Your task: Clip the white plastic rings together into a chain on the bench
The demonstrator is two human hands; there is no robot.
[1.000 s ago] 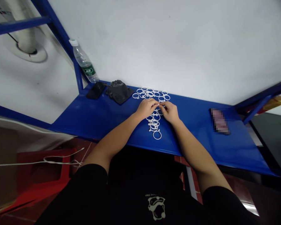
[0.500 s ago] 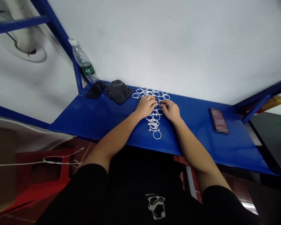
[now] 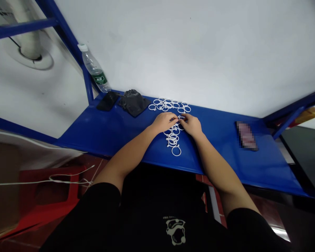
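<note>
Right now both bare hands meet over the blue surface (image 3: 217, 140), fingertips nearly touching. Left hand (image 3: 163, 121): palm down, fingers curled, tips pointing right. Right hand (image 3: 192, 124): thumb and index drawn close together, tips pointing left. Can't tell whether either one has a firm pinch; whatever sits at the fingertips is too small and partly covered.

Key relation: a white ring (image 3: 181, 117) shows in the narrow gap between the hands, just right of the left fingertips and right at the right hand's index finger. Right hand looks nearer to it. It's round, so no real long axis; seems to lie roughly flat, but the fingers hide part of it.

Other rings, same type, with small knobs on the rims: far group (image 3: 168, 105) beyond the hands, toward the wall (image 3: 199, 52), many overlapping. Near stack (image 3: 172, 141) runs from under the fingers toward the person, also overlapping. Lone near ring (image 3: 176, 155) sits at its near end, closest to the front edge.

Also on the surface: black pouch (image 3: 134, 103) left of the far group, dark flat item beside it, bottle (image 3: 96, 73) in the left corner, pixelated item (image 3: 246, 134) well off to the right.
</note>
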